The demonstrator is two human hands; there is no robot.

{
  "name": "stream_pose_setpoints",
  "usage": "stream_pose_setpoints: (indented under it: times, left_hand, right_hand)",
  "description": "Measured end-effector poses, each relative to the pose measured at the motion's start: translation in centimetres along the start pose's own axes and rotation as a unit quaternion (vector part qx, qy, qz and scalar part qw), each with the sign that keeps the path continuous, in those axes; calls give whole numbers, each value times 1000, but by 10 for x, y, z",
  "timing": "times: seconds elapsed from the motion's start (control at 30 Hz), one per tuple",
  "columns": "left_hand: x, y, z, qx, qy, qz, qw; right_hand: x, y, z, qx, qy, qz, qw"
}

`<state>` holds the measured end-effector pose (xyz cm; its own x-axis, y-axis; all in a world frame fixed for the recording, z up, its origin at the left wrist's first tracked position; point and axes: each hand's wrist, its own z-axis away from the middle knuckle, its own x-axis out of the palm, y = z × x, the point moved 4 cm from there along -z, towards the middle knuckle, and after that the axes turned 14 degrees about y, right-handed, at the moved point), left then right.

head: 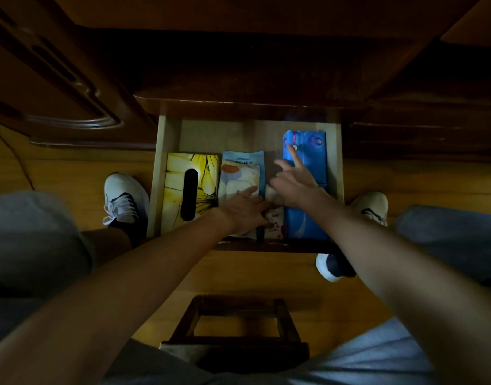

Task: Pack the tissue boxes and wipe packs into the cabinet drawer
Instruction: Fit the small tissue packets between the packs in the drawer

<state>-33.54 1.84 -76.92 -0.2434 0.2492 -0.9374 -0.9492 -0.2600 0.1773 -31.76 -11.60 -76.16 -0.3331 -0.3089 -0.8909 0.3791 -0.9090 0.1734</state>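
- The cabinet drawer (158, 173) was pulled out below the dark cabinet front, and all packed goods were laid flat in one row along its near half, probably so that each would stay visible and the far half would stay free.
- One yellow tissue box (180, 187) was seen against the drawer's left wall, its oval slot facing up.
- One blue tissue pack (308, 168) was laid lengthwise against the drawer's right wall.
- Between these two, a pale wipe pack (240, 176) with a blue top edge was placed just beside the yellow box; whether one pack or two stacked packs lay there could not be told.
- One small white printed pack (274, 220) was wedged upright in the gap beside the blue pack, near the drawer's front edge.
- The left hand (245, 211) was pressed flat, fingers spread, on the pale wipe pack, seemingly to hold it aside.
- The right hand (292, 183) was held open with fingers splayed over the gap, touching the blue pack; nothing was clamped in it.
- The packing was judged nearly complete, with only the small pack left to be seated.
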Motion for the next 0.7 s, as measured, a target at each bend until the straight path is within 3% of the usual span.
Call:
stream_pose_setpoints:
  times: [0.13, 0.33, 0.47, 0.53, 0.63, 0.7]
  left_hand:
    - [-24, 0, 17, -12, 28, 2, 1000]
    - [-126, -43, 78, -226, 157, 100, 956]
    - [-221, -53, 126, -270, 250, 56, 928]
    - [-272, -43, 145, -258, 327, 15, 909]
    - [-355, -24, 168, -216, 447, -24, 868]
    - [-410, -14, 175, -190, 514, -39, 836]
  right_hand:
    - [-28, 1, 15, 27, 57, 24, 998]
    - [-111, 33, 63, 118, 144, 27, 982]
    - [-193, 47, 107, 149, 274, -30, 950]
    - [-239, 51, 140, 152, 392, -56, 906]
    - [-311, 69, 192, 142, 596, -56, 789]
    - [-355, 91, 216, 149, 672, -24, 725]
